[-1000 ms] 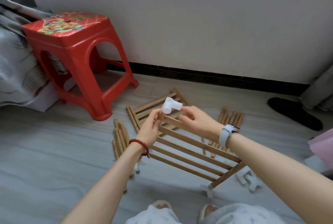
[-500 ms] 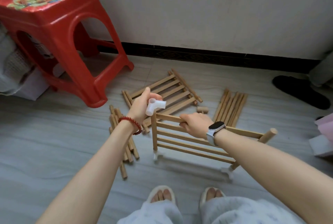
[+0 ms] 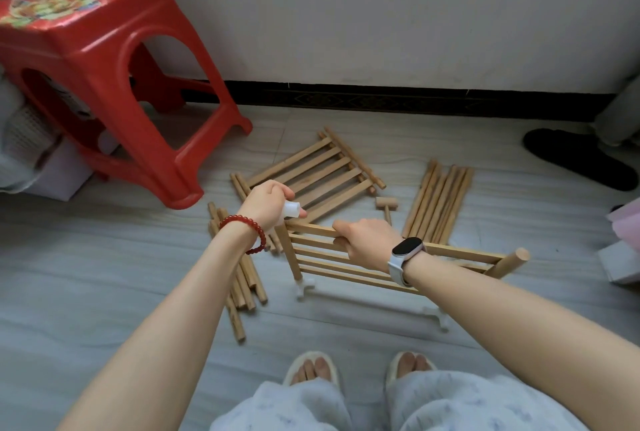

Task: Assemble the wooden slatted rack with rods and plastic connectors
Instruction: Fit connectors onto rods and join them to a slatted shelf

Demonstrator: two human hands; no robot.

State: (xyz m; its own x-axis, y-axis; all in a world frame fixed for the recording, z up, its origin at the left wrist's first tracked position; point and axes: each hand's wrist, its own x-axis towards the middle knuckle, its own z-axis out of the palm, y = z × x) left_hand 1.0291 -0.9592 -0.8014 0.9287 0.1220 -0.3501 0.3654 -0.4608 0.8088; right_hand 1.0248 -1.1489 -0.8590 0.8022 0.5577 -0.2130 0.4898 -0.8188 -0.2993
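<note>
The white plastic elbow connector point(image 3: 290, 209), held above the rod's end half a second ago, is now being pressed down onto the top of the upright wooden corner rod point(image 3: 288, 247) by the left hand point(image 3: 266, 203), its grip curled round the fitting. The standing wooden slatted panel point(image 3: 349, 259) is being steadied on the floor by the right hand point(image 3: 367, 238), its fingers wrapped round the top rail. This corner is judged to be nearly capped; the far round post point(image 3: 512, 261) is still being left bare. How deeply the rod is seated is being hidden by the fingers. A second slatted panel point(image 3: 311, 174) and loose wooden rods point(image 3: 438, 202) are lying on the floor beyond.
</note>
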